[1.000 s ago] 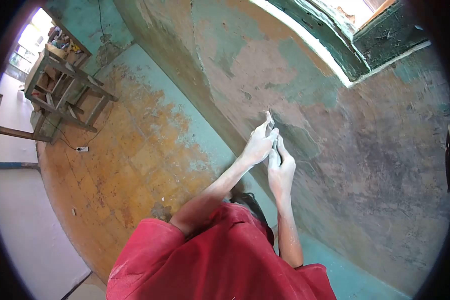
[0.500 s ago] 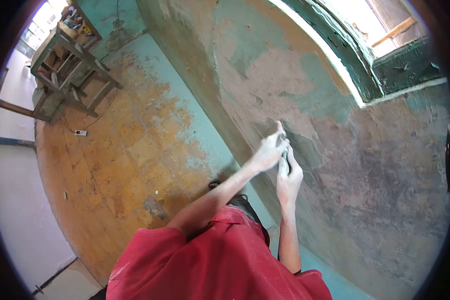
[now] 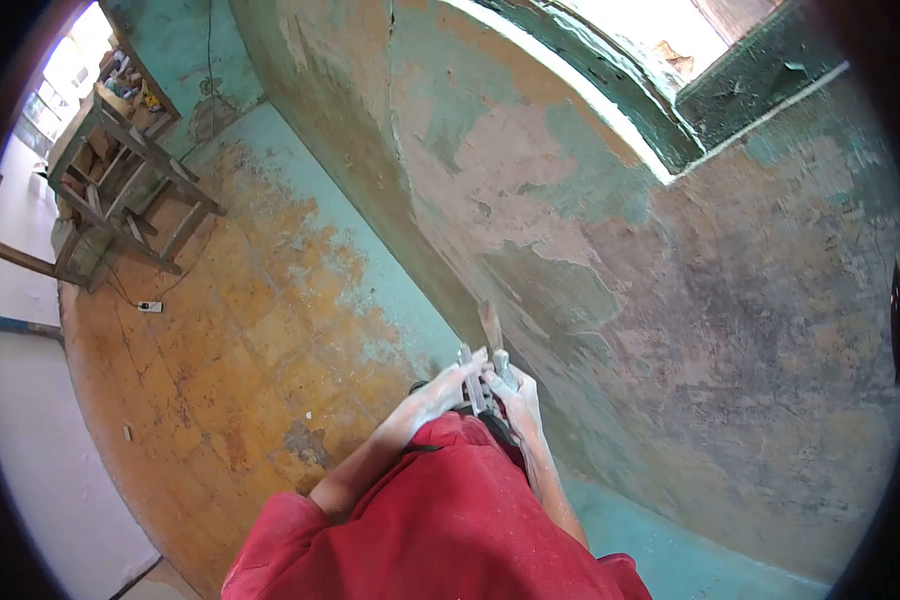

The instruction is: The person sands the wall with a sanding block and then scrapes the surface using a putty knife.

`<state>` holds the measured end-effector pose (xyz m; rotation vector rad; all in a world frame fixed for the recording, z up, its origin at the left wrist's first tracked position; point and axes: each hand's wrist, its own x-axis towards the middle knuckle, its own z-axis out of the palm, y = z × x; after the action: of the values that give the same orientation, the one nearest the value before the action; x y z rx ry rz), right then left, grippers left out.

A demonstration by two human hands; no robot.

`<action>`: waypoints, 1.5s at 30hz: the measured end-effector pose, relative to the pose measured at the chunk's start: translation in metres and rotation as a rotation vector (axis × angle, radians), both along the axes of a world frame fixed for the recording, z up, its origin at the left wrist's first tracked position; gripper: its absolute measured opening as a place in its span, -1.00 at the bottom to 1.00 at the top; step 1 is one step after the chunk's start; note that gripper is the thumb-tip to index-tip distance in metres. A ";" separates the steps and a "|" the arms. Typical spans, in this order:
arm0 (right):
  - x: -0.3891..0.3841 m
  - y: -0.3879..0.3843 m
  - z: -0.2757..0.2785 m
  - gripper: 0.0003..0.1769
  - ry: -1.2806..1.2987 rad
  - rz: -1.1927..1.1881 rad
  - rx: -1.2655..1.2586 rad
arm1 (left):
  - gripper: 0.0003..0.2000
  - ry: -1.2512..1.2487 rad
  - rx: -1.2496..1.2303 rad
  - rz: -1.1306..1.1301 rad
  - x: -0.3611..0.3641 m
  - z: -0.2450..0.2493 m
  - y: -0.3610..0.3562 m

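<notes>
Both my hands are dusted white and held close together in front of my red shirt, near waist height. My left hand (image 3: 440,393) is closed around a flat grey strip (image 3: 472,378), whose exact kind I cannot make out. In my right hand (image 3: 522,405) is a narrow scraper (image 3: 505,371) with a pale greenish handle, and a brownish blade seems to point up toward the wall. Beyond the hands, the wall (image 3: 560,300) has patches of bare plaster and peeling green paint.
A green window frame (image 3: 715,110) is set into the wall at upper right. A wooden stool-like stand (image 3: 135,185) is at upper left, with a power strip (image 3: 150,307) on the worn yellow floor (image 3: 240,350). A pale wall (image 3: 45,430) lies left.
My hands have come down from in front of the wall toward my waist and my view has shifted. The scraper and the grey strip now show more plainly.
</notes>
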<state>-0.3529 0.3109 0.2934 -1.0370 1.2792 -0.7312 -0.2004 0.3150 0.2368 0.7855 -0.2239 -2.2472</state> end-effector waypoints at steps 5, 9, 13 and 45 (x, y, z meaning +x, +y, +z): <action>0.006 0.007 0.012 -0.67 -0.228 0.021 -0.006 | -0.62 -0.078 -0.113 0.006 -0.011 0.010 0.000; 0.009 -0.005 0.025 -0.65 -0.307 0.024 -0.055 | -0.57 -0.423 -0.309 -0.062 0.002 0.070 -0.010; -0.001 -0.004 0.026 -0.69 -0.400 -0.042 0.181 | -0.66 -0.448 -0.452 -0.073 0.013 0.052 -0.013; 0.085 -0.087 0.029 -0.60 -0.162 0.405 -0.123 | -0.82 -0.778 -0.231 1.093 0.043 0.070 -0.050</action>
<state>-0.2678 0.2242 0.3226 -1.2618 0.8568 -0.5722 -0.1574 0.2650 0.3071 1.2271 -0.3047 -0.8267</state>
